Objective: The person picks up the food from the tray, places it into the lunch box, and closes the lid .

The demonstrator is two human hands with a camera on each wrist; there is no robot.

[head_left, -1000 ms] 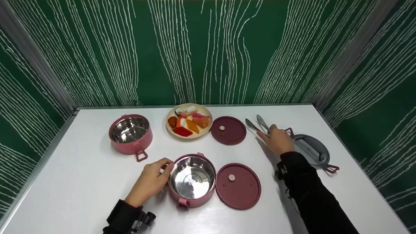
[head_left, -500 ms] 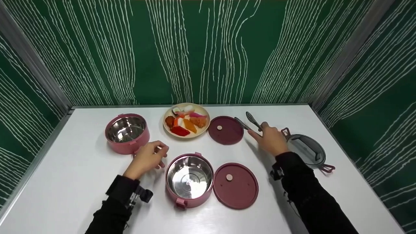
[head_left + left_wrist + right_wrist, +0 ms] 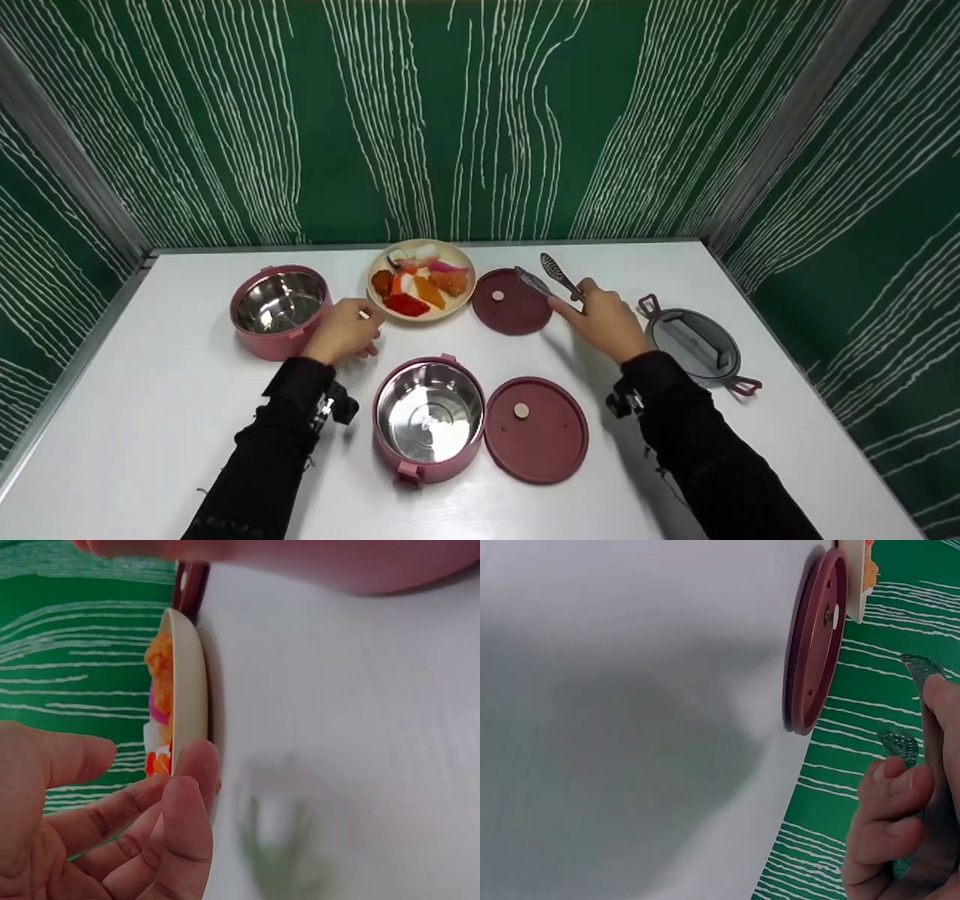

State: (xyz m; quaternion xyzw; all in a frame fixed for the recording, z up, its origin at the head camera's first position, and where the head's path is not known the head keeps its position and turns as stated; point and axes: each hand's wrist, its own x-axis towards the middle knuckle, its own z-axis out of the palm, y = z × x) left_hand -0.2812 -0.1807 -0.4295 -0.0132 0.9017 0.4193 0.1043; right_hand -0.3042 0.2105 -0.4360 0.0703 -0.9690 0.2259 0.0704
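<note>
Head view: right hand (image 3: 607, 324) grasps metal tongs (image 3: 557, 271), tips parted, right of the food plate (image 3: 454, 304); left hand (image 3: 341, 330), released, stands near the plate's front left. Left wrist view: fingers loosely bent; plate contact indeterminable. Right wrist view: tongs gripped; lid (image 3: 817, 652) just beside plate.

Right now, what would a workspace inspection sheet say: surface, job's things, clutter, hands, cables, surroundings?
Surface: white table, shiny.
Job's things: tongs; food plate; left pot and near pot, both open; far lid and near lid, lying flat.
Clutter: grey handled lid, far right.
Hands: left hand holds nothing, contact with the food plate unclear; right hand grips the tongs.
Cables: thin wire-like strand by the right sleeve.
Surroundings: green panels with white wavy lines.
</note>
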